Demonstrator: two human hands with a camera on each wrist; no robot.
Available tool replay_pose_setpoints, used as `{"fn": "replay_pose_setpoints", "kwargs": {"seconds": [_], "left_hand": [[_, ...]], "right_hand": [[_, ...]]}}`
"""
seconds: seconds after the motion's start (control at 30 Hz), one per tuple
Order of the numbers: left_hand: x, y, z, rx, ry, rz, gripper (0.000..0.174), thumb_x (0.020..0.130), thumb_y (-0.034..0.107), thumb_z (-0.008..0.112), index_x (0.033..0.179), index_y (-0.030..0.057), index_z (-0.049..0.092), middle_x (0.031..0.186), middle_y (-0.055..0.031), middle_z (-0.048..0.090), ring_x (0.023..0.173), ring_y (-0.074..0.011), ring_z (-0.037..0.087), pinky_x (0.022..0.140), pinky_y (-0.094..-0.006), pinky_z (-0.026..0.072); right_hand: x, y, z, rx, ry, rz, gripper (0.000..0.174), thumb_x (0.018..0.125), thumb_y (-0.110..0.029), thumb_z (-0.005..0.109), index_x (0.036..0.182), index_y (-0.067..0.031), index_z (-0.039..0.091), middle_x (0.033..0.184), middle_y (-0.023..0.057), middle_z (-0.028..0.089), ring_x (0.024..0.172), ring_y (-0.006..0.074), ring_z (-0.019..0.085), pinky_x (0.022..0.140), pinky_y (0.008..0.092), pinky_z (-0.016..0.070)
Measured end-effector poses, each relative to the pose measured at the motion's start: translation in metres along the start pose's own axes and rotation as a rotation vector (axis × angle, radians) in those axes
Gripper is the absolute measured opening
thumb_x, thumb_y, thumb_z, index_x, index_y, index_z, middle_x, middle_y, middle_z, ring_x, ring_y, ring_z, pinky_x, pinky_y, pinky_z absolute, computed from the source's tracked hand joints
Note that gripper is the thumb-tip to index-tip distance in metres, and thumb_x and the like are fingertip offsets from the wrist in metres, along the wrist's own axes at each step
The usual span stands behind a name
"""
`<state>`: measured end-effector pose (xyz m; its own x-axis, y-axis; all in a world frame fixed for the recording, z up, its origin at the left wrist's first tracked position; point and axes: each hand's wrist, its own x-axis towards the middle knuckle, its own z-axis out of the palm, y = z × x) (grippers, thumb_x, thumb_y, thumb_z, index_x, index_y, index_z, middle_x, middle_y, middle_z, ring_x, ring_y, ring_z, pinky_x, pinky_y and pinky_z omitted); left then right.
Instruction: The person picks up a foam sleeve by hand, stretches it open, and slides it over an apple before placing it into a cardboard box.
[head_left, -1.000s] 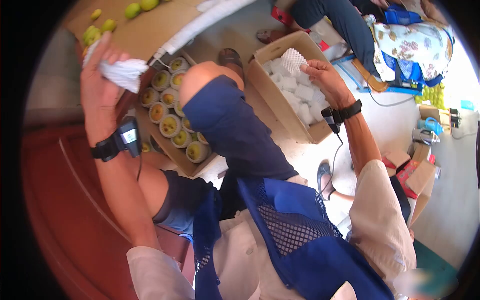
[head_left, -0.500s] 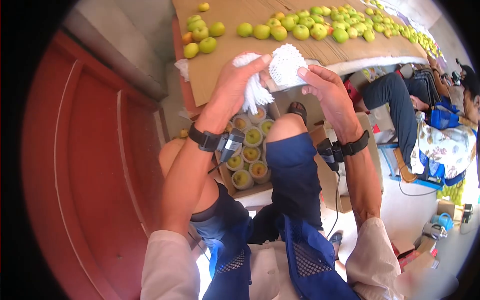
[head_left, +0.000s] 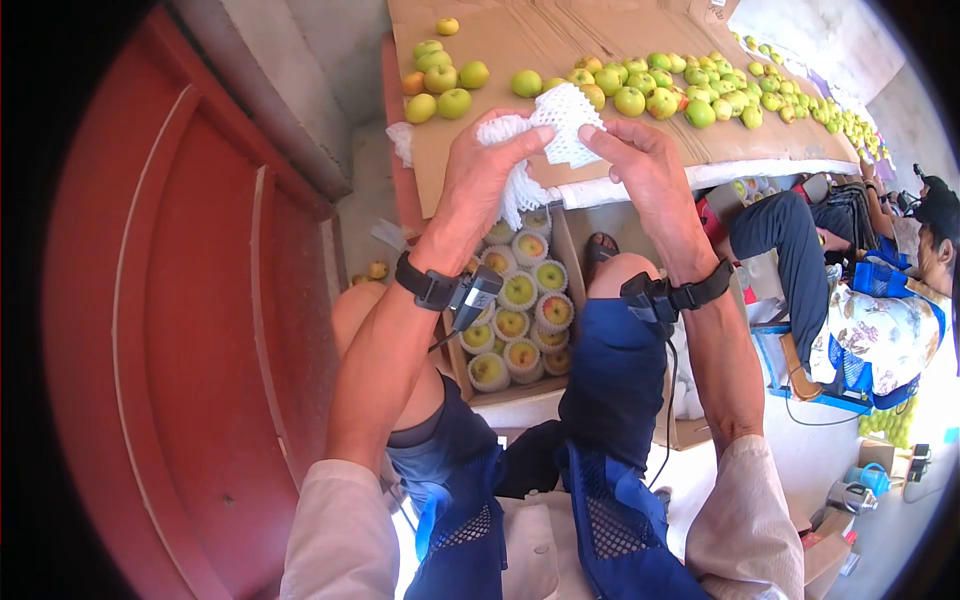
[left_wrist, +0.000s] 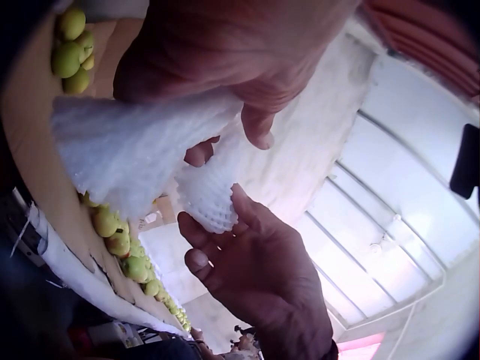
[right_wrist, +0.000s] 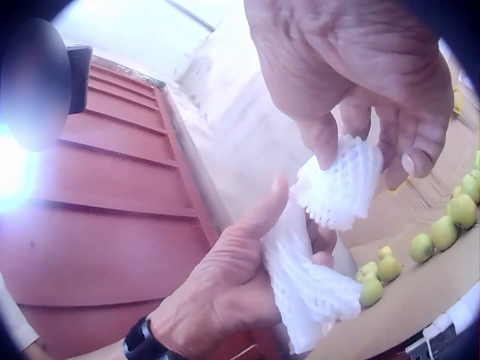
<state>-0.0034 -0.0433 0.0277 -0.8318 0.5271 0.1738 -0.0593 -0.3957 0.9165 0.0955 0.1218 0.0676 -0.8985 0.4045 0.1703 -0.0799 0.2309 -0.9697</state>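
Note:
A white foam net sleeve (head_left: 568, 122) is pinched by the right hand (head_left: 648, 175) between thumb and fingers, above the front part of the cardboard-covered table. The left hand (head_left: 478, 175) grips a bunch of white foam nets (head_left: 518, 190) in its palm, its thumb reaching to the sleeve's edge. In the left wrist view the bunch (left_wrist: 127, 142) hangs from the left hand (left_wrist: 240, 45), and the right hand (left_wrist: 262, 277) holds the small sleeve (left_wrist: 210, 195). The right wrist view shows the sleeve (right_wrist: 341, 184) under the right fingers, close beside the left thumb.
Many green apples (head_left: 630, 101) lie on the cardboard-covered table (head_left: 540, 40). Below the hands stands a box of net-wrapped apples (head_left: 518, 290). A second box (head_left: 690, 430) is partly behind the right forearm. Another person (head_left: 870, 320) sits at the right; a red door (head_left: 150, 330) is at the left.
Both hands came up and together over the table, the right bringing its sleeve from above the box of foam nets. Over the last half second the sleeve has shifted slightly, and the view has turned.

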Motion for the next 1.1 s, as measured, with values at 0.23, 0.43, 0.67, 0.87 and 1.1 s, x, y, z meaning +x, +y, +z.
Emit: {"fn": "replay_pose_setpoints", "kwargs": {"seconds": [0.23, 0.43, 0.67, 0.87, 1.1], "left_hand": [[0.0, 0.001, -0.011, -0.015, 0.126, 0.013, 0.03, 0.086, 0.016, 0.076, 0.109, -0.0006, 0.067, 0.09, -0.0032, 0.067, 0.076, -0.0095, 0.062, 0.064, -0.0248, 0.0494], [-0.004, 0.006, -0.008, 0.341, 0.083, 0.061, 0.028, 0.087, 0.013, 0.074, 0.112, 0.0004, 0.069, 0.089, -0.0022, 0.067, 0.075, -0.0087, 0.06, 0.066, -0.0241, 0.0492], [-0.003, -0.001, -0.006, 0.333, 0.024, 0.053, 0.024, 0.088, 0.013, 0.072, 0.109, 0.0007, 0.071, 0.094, 0.0005, 0.067, 0.082, -0.0068, 0.059, 0.071, -0.0223, 0.048], [-0.001, -0.002, 0.003, 0.343, -0.003, 0.011, 0.023, 0.089, 0.012, 0.071, 0.11, 0.0021, 0.071, 0.09, 0.0024, 0.066, 0.078, -0.0052, 0.057, 0.068, -0.0219, 0.0469], [0.0, -0.01, 0.007, 0.392, -0.051, -0.024, 0.02, 0.089, 0.009, 0.068, 0.107, 0.0031, 0.07, 0.084, 0.0041, 0.064, 0.073, -0.0042, 0.056, 0.063, -0.0223, 0.0459]], "right_hand": [[0.002, 0.008, 0.022, -0.613, 0.324, -0.456, 0.036, 0.086, -0.026, 0.075, 0.113, -0.0037, 0.068, 0.112, 0.0173, 0.063, 0.097, 0.0313, 0.065, 0.084, 0.0387, 0.0513], [0.004, 0.014, 0.036, -0.555, 0.206, -0.489, 0.028, 0.088, -0.022, 0.073, 0.11, -0.006, 0.067, 0.111, 0.0157, 0.061, 0.098, 0.0349, 0.064, 0.084, 0.0416, 0.0516], [0.019, 0.051, 0.022, -0.236, 0.196, -0.316, 0.021, 0.089, -0.017, 0.071, 0.103, -0.0013, 0.07, 0.098, 0.0149, 0.068, 0.091, 0.0279, 0.068, 0.082, 0.037, 0.0524], [0.006, 0.048, 0.029, -0.148, 0.157, -0.28, 0.028, 0.088, -0.019, 0.074, 0.104, 0.0045, 0.068, 0.1, 0.0149, 0.07, 0.092, 0.0225, 0.068, 0.082, 0.0365, 0.0537], [0.003, 0.054, 0.019, -0.238, 0.127, -0.244, 0.03, 0.09, -0.016, 0.068, 0.114, 0.0009, 0.067, 0.102, 0.0182, 0.072, 0.094, 0.026, 0.071, 0.084, 0.0377, 0.0544]]}}
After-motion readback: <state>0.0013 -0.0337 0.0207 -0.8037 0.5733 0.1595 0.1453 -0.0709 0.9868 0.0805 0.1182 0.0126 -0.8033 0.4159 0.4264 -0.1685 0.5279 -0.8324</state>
